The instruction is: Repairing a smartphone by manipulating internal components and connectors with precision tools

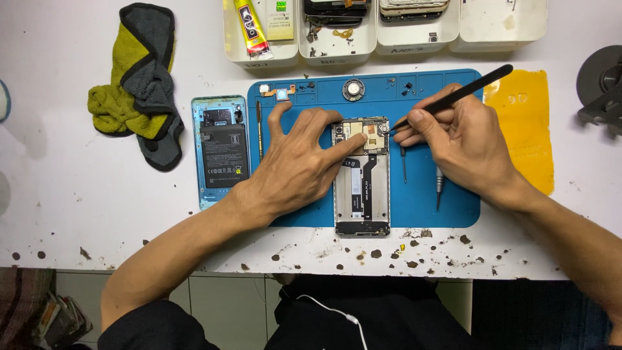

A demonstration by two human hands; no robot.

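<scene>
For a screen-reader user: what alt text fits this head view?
Left hand steadies an opened phone frame on a blue mat while the right hand holds a black probe to its top edge.

A phone repair workshop, seen from above. White tabletop (pixel 78 214), chipped and spotted along the front edge. Blue silicone repair mat (pixel 427 194) with small compartments for screws. On it, an opened phone frame (pixel 363 188) with bare boards and flex cable. Beside the mat, a back cover with battery (pixel 220 152). White sorting trays (pixel 337 29) with phone parts and a glue tube (pixel 251 26). Small screwdrivers (pixel 438 185) and a cleaning cloth (pixel 139 84) near.
</scene>
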